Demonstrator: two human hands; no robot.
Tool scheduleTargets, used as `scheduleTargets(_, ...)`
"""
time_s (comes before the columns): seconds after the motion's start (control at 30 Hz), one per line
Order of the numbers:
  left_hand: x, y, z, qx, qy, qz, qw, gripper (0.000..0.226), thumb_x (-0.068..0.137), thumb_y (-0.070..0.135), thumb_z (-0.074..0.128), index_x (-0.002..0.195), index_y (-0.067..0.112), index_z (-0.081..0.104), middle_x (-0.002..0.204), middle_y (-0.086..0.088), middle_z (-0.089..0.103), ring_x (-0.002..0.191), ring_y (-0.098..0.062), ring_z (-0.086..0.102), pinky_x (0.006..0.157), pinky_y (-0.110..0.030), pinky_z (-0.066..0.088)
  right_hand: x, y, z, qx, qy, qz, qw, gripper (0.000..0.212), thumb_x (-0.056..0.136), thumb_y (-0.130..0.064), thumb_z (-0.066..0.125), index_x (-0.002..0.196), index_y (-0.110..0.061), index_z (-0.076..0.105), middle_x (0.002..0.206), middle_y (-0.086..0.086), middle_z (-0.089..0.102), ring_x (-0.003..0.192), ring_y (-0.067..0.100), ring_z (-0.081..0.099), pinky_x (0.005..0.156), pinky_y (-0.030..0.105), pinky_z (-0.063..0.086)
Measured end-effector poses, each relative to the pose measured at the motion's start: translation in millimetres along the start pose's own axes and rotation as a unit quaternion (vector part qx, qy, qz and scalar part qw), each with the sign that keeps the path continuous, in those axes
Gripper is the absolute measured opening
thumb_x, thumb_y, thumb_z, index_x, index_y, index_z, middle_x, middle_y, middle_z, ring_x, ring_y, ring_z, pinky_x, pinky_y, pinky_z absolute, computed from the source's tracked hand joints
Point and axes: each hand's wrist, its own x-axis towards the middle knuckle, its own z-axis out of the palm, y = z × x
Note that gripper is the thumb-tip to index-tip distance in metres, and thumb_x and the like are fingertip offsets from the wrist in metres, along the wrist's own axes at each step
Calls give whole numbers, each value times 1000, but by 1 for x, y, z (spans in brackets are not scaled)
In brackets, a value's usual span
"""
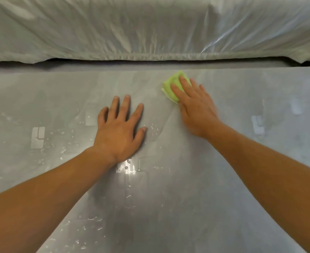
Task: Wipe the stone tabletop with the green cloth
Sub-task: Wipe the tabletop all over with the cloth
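Note:
The grey stone tabletop [242, 161] fills the lower two thirds of the head view, glossy with water drops and smears. A folded light green cloth [170, 84] lies on it near the far edge, right of centre. My right hand [194, 108] presses flat on the cloth, fingers over its near half, so part of the cloth is hidden. My left hand [119, 128] rests flat on the bare stone at centre, fingers spread, holding nothing.
Beyond the table's far edge [150, 67] stands a large piece of furniture under a translucent plastic sheet [150, 28], with a dark gap between them. Water drops [66, 148] dot the left and near parts of the top.

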Motion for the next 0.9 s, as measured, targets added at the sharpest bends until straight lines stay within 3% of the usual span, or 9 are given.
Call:
scheduleTargets(0.17, 0, 0, -2, -18, -3, 4, 1000, 71, 93, 65, 10, 157, 36, 5, 167, -8, -7, 152, -33, -10, 119, -52, 3, 30, 5, -10, 45, 47, 204, 977, 59, 98, -15, 39, 155, -29, 26, 166, 4, 10, 151, 36, 13, 121, 45, 13)
scheduleTargets(0.27, -1, -2, 0, -23, 1, 6, 1000, 70, 94, 64, 11, 158, 35, 4, 167, -7, -10, 152, -32, -13, 119, -51, 0, 14, -36, 5, 27, 38, 72, 996, 64, 95, -10, 43, 154, -29, 28, 166, 4, 13, 151, 36, 15, 120, 45, 13)
scheduleTargets(0.37, -1, -3, 2, -38, -2, 7, 999, 69, 96, 64, 11, 158, 35, 0, 166, -5, -15, 151, -30, -18, 120, -50, -4, 1, -22, 3, 8, -11, -62, 998, 63, 94, -14, 42, 154, -30, 31, 165, 3, 18, 150, 35, 19, 121, 48, 16)
scheduleTargets(0.4, 0, -3, 2, -41, -2, 11, 999, 69, 96, 64, 11, 158, 35, -1, 166, -5, -16, 151, -29, -18, 120, -49, -4, 6, -11, -1, 4, -15, -48, 999, 62, 94, -16, 41, 153, -30, 31, 165, 2, 18, 150, 35, 19, 121, 49, 17)
scheduleTargets(0.5, -1, -11, 4, -51, 9, 26, 998, 69, 98, 62, 14, 158, 30, 2, 167, -4, -13, 152, -27, -16, 121, -47, -2, 28, -11, -5, 24, 22, 136, 990, 61, 96, -16, 40, 155, -30, 27, 166, 3, 12, 151, 37, 14, 121, 50, 16)
scheduleTargets(0.57, -3, -16, 6, -67, 24, 32, 997, 70, 100, 58, 17, 159, 21, 8, 167, -7, -8, 153, -26, -12, 122, -45, -2, 32, -44, 1, 25, 38, 174, 984, 65, 95, -14, 41, 155, -30, 23, 167, 4, 9, 151, 37, 12, 122, 48, 14)
scheduleTargets(0.7, -14, -19, 10, -71, 31, 47, 996, 73, 100, 54, 21, 158, 10, 11, 166, -14, -4, 153, -26, -11, 123, -46, -5, -6, -86, 21, -1, -3, -48, 999, 65, 92, -19, 36, 155, -31, 23, 166, 1, 12, 151, 34, 13, 122, 46, 14)
scheduleTargets(0.77, -20, -20, 12, -62, 35, 45, 996, 74, 100, 55, 21, 158, 11, 11, 166, -13, -3, 153, -26, -10, 123, -47, -5, -9, -68, 16, -4, -9, -67, 998, 63, 94, -19, 36, 155, -31, 26, 166, 1, 15, 151, 33, 16, 122, 48, 15)
scheduleTargets(0.9, -24, -21, 14, -60, 37, 42, 997, 73, 100, 57, 21, 159, 15, 10, 167, -11, -6, 153, -25, -14, 123, -47, -6, 0, -30, 3, 27, 30, 154, 987, 63, 97, -14, 38, 155, -33, 22, 167, 1, 8, 152, 34, 10, 122, 45, 7)
